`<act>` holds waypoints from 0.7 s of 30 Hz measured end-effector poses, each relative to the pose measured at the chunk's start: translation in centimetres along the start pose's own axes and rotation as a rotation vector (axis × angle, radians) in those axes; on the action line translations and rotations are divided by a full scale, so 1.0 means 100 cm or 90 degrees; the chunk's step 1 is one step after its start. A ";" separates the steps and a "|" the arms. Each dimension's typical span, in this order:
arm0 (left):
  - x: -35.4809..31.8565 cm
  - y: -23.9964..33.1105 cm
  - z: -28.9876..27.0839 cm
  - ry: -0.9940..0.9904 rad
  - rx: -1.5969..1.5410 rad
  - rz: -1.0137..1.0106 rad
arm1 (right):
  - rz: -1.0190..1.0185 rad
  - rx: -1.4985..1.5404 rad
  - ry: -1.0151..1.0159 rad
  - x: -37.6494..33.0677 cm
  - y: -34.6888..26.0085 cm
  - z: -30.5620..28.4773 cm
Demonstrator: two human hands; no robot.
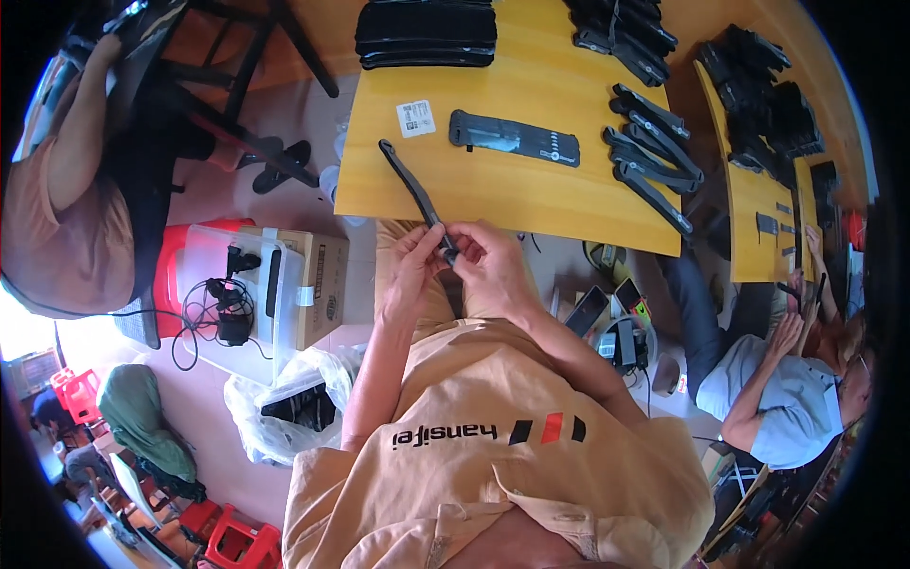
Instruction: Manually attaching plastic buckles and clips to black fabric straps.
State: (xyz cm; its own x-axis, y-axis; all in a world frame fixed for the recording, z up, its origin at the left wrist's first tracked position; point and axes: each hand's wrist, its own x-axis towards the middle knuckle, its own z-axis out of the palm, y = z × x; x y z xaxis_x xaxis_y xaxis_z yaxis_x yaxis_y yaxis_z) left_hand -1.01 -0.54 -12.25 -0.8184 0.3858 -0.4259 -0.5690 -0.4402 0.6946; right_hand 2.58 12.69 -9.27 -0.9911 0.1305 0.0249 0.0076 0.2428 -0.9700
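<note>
A narrow black strap (408, 176) stretches from the near edge of the table back over its top, its near end between my hands. My left hand (413, 267) pinches it with thumb and fingers. My right hand (491, 269) is closed at the same end, its fingertips close to the left ones; the piece between them is partly hidden. Beyond my hands, a flat dark grey band in a clear sleeve (515, 139) lies on the table. Left of it is a white printed label (414, 119). Several folded black straps (654, 156) lie to the right.
The yellow table (559, 204) also bears a stack of black flat pieces (427, 36) and bundled black straps (621, 38). At left stand a clear bin with cables (227, 318), a cardboard box (327, 284) and a plastic bag (294, 403). People sit on both sides.
</note>
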 end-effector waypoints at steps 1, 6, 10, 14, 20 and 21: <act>-0.002 0.004 0.007 -0.006 -0.012 0.000 | 0.004 0.002 0.002 0.001 0.001 -0.007; -0.010 0.021 0.029 -0.006 -0.009 -0.015 | -0.126 -0.054 -0.043 0.004 -0.020 -0.047; -0.013 0.025 0.045 -0.014 0.022 0.001 | -0.195 -0.062 -0.043 0.001 -0.028 -0.058; -0.015 0.026 0.055 -0.004 0.044 0.027 | -0.218 -0.112 -0.041 -0.002 -0.034 -0.064; -0.016 0.028 0.062 0.049 0.117 0.047 | -0.233 -0.146 -0.045 -0.003 -0.036 -0.064; -0.016 0.028 0.063 0.049 0.114 0.047 | -0.229 -0.146 -0.042 -0.003 -0.035 -0.064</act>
State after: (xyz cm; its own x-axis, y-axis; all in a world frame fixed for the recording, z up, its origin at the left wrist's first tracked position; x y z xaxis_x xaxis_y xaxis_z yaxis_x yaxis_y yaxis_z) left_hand -0.74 2.74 -5.98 -0.8649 0.2916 -0.4086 -0.4896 -0.3104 0.8148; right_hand 3.72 17.95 -4.32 -0.9423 -0.0612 0.3291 -0.3181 0.4705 -0.8231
